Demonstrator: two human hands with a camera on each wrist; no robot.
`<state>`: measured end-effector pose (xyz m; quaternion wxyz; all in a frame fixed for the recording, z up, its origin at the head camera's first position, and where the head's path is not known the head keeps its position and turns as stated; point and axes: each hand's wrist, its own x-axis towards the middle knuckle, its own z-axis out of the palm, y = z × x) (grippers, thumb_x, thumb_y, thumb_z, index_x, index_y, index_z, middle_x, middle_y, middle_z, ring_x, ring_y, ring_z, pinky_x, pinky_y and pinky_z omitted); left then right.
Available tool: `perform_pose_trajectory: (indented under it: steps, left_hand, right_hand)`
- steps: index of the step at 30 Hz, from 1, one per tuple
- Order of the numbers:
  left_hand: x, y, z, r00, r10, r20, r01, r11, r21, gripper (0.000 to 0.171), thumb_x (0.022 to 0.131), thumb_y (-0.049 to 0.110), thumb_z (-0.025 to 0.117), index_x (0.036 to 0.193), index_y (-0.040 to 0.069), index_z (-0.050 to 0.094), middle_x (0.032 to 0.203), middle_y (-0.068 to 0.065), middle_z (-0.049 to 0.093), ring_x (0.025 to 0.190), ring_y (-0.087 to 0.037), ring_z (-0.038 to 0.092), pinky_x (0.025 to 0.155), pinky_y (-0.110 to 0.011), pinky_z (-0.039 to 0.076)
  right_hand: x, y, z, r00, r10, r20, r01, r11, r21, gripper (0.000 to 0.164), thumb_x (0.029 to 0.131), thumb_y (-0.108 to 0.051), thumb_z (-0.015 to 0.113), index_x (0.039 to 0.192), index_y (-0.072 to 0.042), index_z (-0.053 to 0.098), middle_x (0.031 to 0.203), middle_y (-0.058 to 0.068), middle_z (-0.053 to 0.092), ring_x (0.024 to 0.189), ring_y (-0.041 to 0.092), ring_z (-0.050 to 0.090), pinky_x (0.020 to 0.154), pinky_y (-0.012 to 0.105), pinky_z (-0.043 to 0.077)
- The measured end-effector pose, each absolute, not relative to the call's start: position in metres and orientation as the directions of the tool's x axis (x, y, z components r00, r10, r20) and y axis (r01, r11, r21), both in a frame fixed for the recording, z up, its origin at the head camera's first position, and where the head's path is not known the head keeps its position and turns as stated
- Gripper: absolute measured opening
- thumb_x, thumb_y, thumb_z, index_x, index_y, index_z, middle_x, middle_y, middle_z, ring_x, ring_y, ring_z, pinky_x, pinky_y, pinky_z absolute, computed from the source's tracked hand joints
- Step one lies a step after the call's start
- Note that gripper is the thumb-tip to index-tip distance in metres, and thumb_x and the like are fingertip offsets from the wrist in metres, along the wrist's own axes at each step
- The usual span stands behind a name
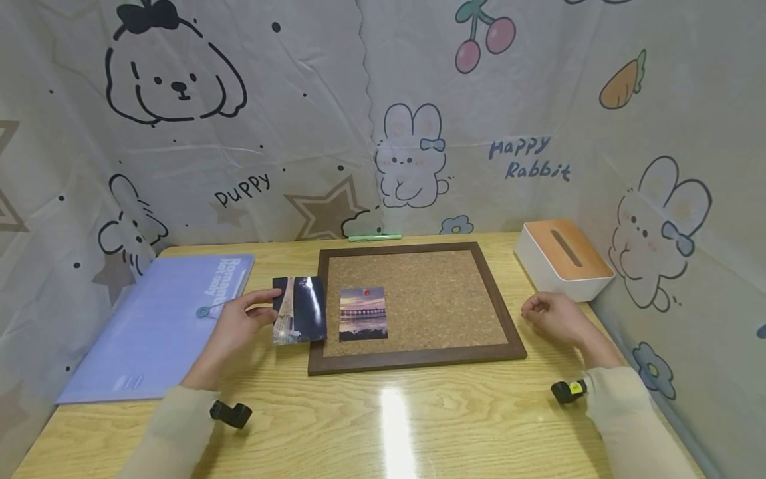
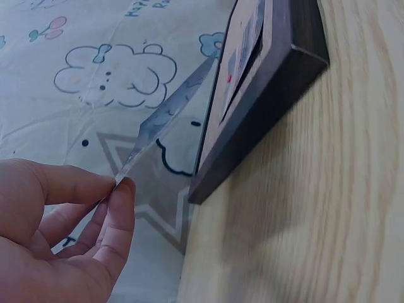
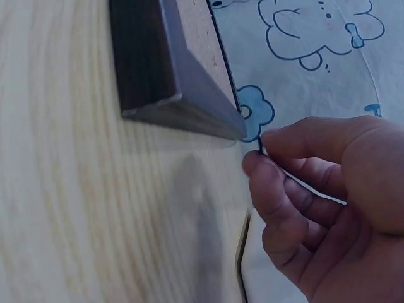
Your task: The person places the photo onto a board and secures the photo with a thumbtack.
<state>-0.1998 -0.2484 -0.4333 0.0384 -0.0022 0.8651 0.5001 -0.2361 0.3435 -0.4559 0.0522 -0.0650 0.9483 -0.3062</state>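
Observation:
My left hand (image 1: 242, 322) pinches the left edge of a photo (image 1: 299, 309) of a lit tower at night, between thumb and fingers. The photo is held above the corkboard's left frame edge, and the left wrist view catches it nearly edge-on. A second photo (image 1: 363, 314), of a pier at sunset, hangs on the corkboard (image 1: 443, 299) by a red pushpin (image 1: 367, 293) at its top. Right of the board, my right hand (image 1: 556, 319) has its thumb and index fingertips together around a small dark pin-like thing (image 3: 260, 145), mostly hidden by the fingers.
A blue document folder (image 1: 149, 332) lies at the left of the wooden table (image 1: 467, 419). A white tissue box (image 1: 562, 259) with a wood-look lid stands at the back right. Behind the board a green pen (image 1: 375, 237) lies along the printed curtain (image 1: 323, 133).

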Motion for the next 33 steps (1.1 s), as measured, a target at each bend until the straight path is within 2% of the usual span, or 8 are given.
perform_pose_trajectory:
  steps: [3, 8, 16, 25, 33]
  left_hand:
    - [-0.203, -0.241, -0.431, -0.995, 0.04, -0.093, -0.061, 0.49, 0.87, 0.049, 0.099, 0.01, 0.061, 0.146, 0.015, 0.052, 0.15, -0.017, 0.048, 0.13, -0.036, 0.057, 0.108, -0.051, 0.046]
    - [-0.208, -0.23, -0.431, -0.995, 0.05, -0.084, -0.048, 0.495, 0.867, 0.048, 0.098, 0.01, 0.063, 0.145, 0.014, 0.054, 0.148, -0.017, 0.052, 0.127, -0.034, 0.06, 0.106, -0.049, 0.049]
    - [-0.217, -0.208, -0.433, -0.992, 0.085, -0.091, -0.043, 0.458, 0.888, 0.046, 0.097, 0.008, 0.063, 0.143, 0.01, 0.056, 0.145, -0.019, 0.055, 0.123, -0.034, 0.063, 0.103, -0.048, 0.051]
    - [-0.226, -0.184, -0.439, -0.985, 0.118, -0.129, -0.066, 0.432, 0.899, 0.047, 0.096, 0.015, 0.064, 0.142, 0.016, 0.056, 0.148, -0.016, 0.052, 0.116, -0.028, 0.067, 0.097, -0.045, 0.055]
    - [-0.233, -0.161, -0.442, -0.986, 0.131, -0.099, -0.035, 0.423, 0.905, 0.047, 0.092, 0.012, 0.068, 0.139, 0.018, 0.06, 0.143, -0.015, 0.057, 0.096, -0.018, 0.07, 0.089, -0.041, 0.056]
  right_hand:
    - [-0.241, 0.338, -0.453, -0.988, -0.155, -0.027, -0.11, 0.803, -0.585, 0.014, 0.097, -0.021, 0.064, 0.098, -0.009, 0.07, 0.094, 0.007, 0.07, 0.078, 0.015, 0.063, 0.067, 0.029, 0.049]
    - [-0.248, 0.329, -0.448, -0.988, -0.149, -0.025, -0.103, 0.783, -0.613, 0.013, 0.098, -0.02, 0.063, 0.098, -0.008, 0.07, 0.098, 0.01, 0.071, 0.079, 0.019, 0.069, 0.067, 0.028, 0.05]
    - [-0.255, 0.315, -0.442, -0.991, -0.137, 0.01, -0.11, 0.75, -0.652, 0.013, 0.096, -0.018, 0.064, 0.099, -0.006, 0.068, 0.091, 0.011, 0.072, 0.081, 0.027, 0.071, 0.061, 0.028, 0.05]
    - [-0.263, 0.304, -0.44, -0.989, -0.149, -0.012, -0.094, 0.681, -0.726, 0.027, 0.096, -0.031, 0.067, 0.102, -0.004, 0.063, 0.092, 0.012, 0.069, 0.075, 0.02, 0.071, 0.071, 0.039, 0.06]
    - [-0.269, 0.289, -0.434, -0.99, -0.138, -0.015, -0.077, 0.639, -0.765, 0.027, 0.093, -0.028, 0.072, 0.095, -0.003, 0.064, 0.076, 0.01, 0.069, 0.064, 0.019, 0.07, 0.064, 0.037, 0.061]
